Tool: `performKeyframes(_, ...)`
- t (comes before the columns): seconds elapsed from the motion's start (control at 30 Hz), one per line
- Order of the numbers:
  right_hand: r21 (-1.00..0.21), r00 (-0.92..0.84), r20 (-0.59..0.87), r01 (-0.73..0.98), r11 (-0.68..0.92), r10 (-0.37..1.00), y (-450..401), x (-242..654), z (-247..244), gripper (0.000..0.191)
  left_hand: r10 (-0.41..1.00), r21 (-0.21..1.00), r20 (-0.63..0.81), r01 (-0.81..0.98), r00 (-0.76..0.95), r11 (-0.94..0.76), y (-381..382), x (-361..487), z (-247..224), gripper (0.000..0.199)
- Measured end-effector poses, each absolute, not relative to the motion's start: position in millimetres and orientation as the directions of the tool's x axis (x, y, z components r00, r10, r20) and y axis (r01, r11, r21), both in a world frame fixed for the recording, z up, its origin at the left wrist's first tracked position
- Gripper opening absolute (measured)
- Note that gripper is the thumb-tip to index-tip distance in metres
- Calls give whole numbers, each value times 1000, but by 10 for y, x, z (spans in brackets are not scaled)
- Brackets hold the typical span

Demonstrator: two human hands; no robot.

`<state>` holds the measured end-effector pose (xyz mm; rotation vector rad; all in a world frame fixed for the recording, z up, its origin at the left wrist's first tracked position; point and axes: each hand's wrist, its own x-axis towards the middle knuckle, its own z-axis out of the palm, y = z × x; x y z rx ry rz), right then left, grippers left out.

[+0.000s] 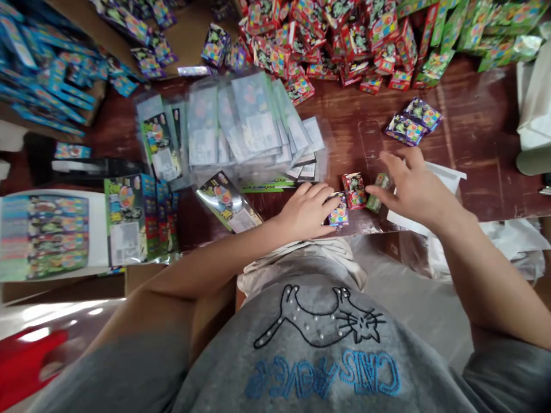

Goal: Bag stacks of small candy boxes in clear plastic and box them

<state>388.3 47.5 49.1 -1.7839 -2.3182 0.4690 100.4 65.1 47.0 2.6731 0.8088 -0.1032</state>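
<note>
Near the table's front edge, my left hand (306, 211) rests with its fingers spread, its fingertips at a small purple box (338, 211) that it partly covers. A red box (354, 191) stands just right of the purple one. Beside it, a green box (377, 194) lies close to the thumb of my right hand (407, 186). That hand is open over the table, fingers apart, nothing between them. Beyond its fingertips lie two purple boxes (413, 121). A black and green printed packet (228, 201) is left of my left hand.
Clear plastic packets (245, 120) overlap in a pile at the centre. Heaps of red boxes (327, 34), green boxes (469, 28) and blue boxes (51, 69) fill the back. Filled packs (127, 221) stand at the left. White paper (443, 178) lies under my right wrist.
</note>
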Motion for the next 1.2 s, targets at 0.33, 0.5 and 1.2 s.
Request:
performKeyframes(0.33, -387, -635, 15, 709, 590, 773, 612, 3795, 47, 106, 445, 279, -381, 560, 810, -780, 713, -443, 833, 95)
performKeyframes(0.5, -341, -654, 23, 706, 621, 756, 590, 3694, 106, 102, 483, 287, -337, 576, 808, -765, 613, -767, 757, 94)
performKeyframes(1.2, -291, -601, 340, 664, 689, 723, 299, 2461, 157, 75, 881, 228, -81, 869, 466, -439, 148, -465, 386, 114)
